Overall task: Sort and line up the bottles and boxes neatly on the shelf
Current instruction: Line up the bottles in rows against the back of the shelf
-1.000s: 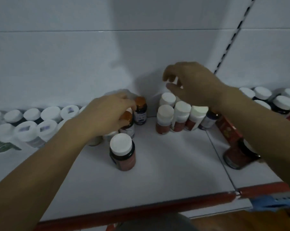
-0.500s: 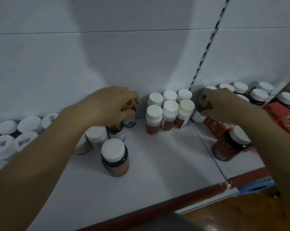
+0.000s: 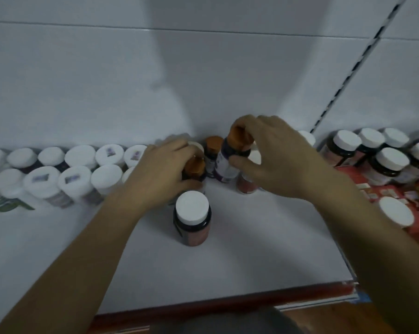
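On the white shelf (image 3: pixel 251 249), my left hand (image 3: pixel 160 174) grips a small dark bottle with an orange cap (image 3: pixel 194 168). My right hand (image 3: pixel 273 157) holds a second orange-capped bottle (image 3: pixel 230 160) with a purple-and-white label, tilted and lifted a little, close beside the first. A third orange-capped bottle (image 3: pixel 212 150) stands just behind them against the back wall. In front stands a dark jar with a white lid and reddish label (image 3: pixel 192 220), apart from both hands. A red-labelled bottle (image 3: pixel 245 186) shows partly under my right hand.
Two rows of white-lidded bottles (image 3: pixel 71 169) run along the back left. White-lidded dark jars (image 3: pixel 382 153) and red boxes (image 3: pixel 396 196) crowd the right. A red strip (image 3: pixel 227 307) edges the shelf front. A slotted upright (image 3: pixel 353 68) rises at the back right.
My right hand came back from the right-hand group to the centre, now holding an orange-capped bottle. My left hand stays on its orange-capped bottle. The camera swung left.
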A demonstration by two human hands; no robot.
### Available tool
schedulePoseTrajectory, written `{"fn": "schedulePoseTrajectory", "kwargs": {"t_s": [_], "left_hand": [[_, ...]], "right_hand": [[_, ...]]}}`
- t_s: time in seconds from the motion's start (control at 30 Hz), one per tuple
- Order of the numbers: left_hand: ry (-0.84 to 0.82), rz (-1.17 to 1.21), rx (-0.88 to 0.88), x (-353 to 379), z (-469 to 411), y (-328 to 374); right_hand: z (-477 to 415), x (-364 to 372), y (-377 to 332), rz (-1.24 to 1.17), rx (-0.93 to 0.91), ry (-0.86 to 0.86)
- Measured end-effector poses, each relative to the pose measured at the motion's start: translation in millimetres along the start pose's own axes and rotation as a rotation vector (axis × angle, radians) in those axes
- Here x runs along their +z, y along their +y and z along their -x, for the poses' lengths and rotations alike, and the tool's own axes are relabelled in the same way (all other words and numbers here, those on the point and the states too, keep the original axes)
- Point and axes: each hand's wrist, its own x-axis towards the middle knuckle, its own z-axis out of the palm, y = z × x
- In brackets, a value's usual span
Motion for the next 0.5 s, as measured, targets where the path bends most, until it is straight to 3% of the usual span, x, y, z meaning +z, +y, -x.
{"fn": "schedulePoseTrajectory", "kwargs": {"t_s": [0.2, 0.37, 0.5], "left_hand": [[0.069, 0.043, -0.035, 9.2, 9.0, 5.1], [0.030, 0.045, -0.022, 6.9, 9.0, 5.2], [-0.006, 0.044, 0.009, -7.0, 3.4, 1.0]], "right_hand": [[-16.0, 56.3, -1.4, 0.142, -0.009, -0.128], [-11.3, 60.2, -0.4, 0.035, 0.013, -0.045], [5.6, 45.2, 11.5, -0.140, 0.069, 0.158]]}}
